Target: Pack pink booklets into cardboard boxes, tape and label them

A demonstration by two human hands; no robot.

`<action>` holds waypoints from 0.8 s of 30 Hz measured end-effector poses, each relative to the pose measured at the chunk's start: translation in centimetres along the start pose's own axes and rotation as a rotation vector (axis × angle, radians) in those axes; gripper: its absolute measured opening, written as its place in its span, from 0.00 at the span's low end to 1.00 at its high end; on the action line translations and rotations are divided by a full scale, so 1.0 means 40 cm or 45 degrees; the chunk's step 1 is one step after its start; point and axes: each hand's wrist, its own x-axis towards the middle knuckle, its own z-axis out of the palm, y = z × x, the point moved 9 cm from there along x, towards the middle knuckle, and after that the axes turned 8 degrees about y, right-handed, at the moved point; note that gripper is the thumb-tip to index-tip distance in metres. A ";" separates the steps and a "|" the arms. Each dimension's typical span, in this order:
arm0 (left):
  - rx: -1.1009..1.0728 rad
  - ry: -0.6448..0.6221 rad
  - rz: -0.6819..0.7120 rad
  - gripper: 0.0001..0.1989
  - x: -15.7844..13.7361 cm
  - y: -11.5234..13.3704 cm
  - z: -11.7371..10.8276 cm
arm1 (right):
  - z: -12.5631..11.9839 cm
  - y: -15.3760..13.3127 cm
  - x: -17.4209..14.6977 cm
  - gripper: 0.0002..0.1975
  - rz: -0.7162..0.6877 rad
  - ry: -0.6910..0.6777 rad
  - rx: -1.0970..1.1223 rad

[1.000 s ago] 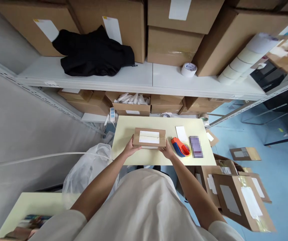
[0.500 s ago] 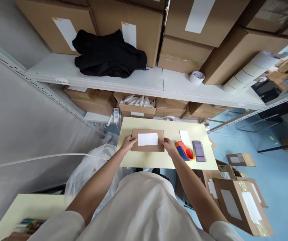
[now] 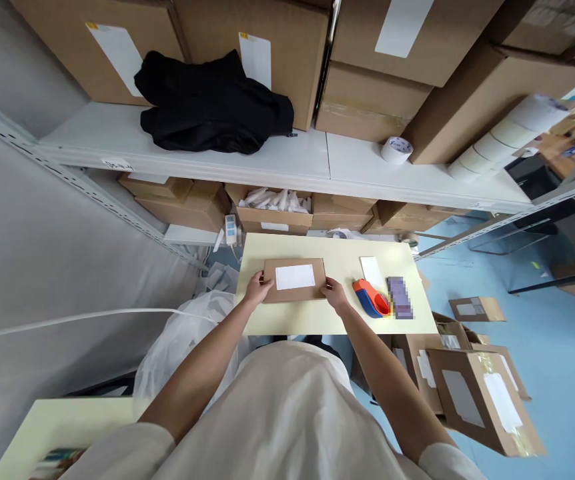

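A small brown cardboard box point(image 3: 295, 295) with a white label point(image 3: 295, 277) on its top lies between my hands at the pale yellow table point(image 3: 312, 322). My left hand point(image 3: 258, 289) grips its left end, thumb on the top face. At the right end, my right hand point(image 3: 335, 293) holds the box with thumb and fingers. Whether the box rests fully on the tabletop I cannot tell. To the right of my right hand are an orange and blue tape dispenser point(image 3: 367, 297), a white card point(image 3: 371, 271) and a pixelated purple-grey item point(image 3: 400, 297).
Behind the table stands a shelf point(image 3: 277, 163) with large cartons point(image 3: 367, 100), a black garment point(image 3: 217, 107) and tape rolls point(image 3: 396, 151). A translucent plastic bag point(image 3: 182, 347) hangs at the left. Cardboard boxes point(image 3: 472, 393) lie on the floor at right. Another table point(image 3: 82, 420) is lower left.
The box has tilted slightly between my hands, so its front side shows more. Both hands keep hold of its ends. The camera view has shifted a little.
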 end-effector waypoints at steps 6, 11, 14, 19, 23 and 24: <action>0.074 -0.014 0.031 0.21 0.005 0.018 0.007 | -0.009 0.020 0.012 0.27 0.080 0.081 -0.196; 0.157 0.022 0.024 0.28 0.006 0.014 0.009 | -0.007 0.039 0.019 0.26 0.112 0.040 -0.268; 0.263 0.114 0.220 0.33 -0.007 0.052 0.003 | -0.010 0.042 0.018 0.25 0.092 0.048 -0.307; 0.467 0.154 0.617 0.28 -0.071 0.137 0.020 | -0.013 0.032 -0.009 0.29 -0.034 0.161 -0.404; 0.628 0.135 0.716 0.22 -0.101 0.167 0.035 | 0.003 -0.009 -0.042 0.26 -0.356 0.253 -0.518; 0.650 0.131 0.735 0.21 -0.104 0.177 0.039 | 0.004 -0.009 -0.046 0.25 -0.386 0.238 -0.502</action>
